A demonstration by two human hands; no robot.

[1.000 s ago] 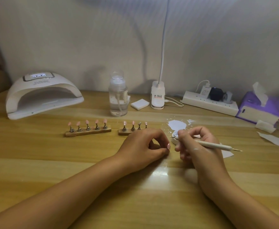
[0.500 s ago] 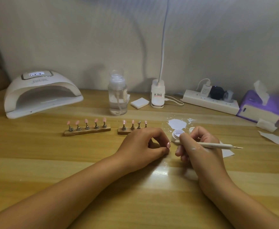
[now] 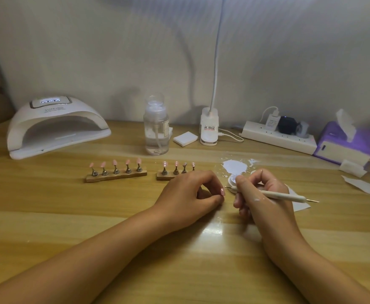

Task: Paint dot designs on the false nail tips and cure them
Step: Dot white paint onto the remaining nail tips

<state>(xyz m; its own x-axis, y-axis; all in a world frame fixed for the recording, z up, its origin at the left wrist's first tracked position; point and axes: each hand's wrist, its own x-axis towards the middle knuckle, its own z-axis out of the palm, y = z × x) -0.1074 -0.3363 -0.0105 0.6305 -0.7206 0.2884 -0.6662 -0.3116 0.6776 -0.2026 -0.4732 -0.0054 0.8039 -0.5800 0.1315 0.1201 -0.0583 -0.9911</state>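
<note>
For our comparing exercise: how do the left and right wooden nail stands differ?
The left stand is fully in view; the right stand has its right end hidden behind the left hand. The left stand shows five pink tips; the right stand shows four. The left stand sits nearer the curing lamp than the right stand. Both are wooden strips holding tips on metal pegs.

We see a pale, plain wall (image 3: pixel 92 51) behind a glossy wood-grain bench (image 3: pixel 48 205) — a lamp's (image 3: pixel 216 62) white neck rises at the back — with glare nearby.
</note>
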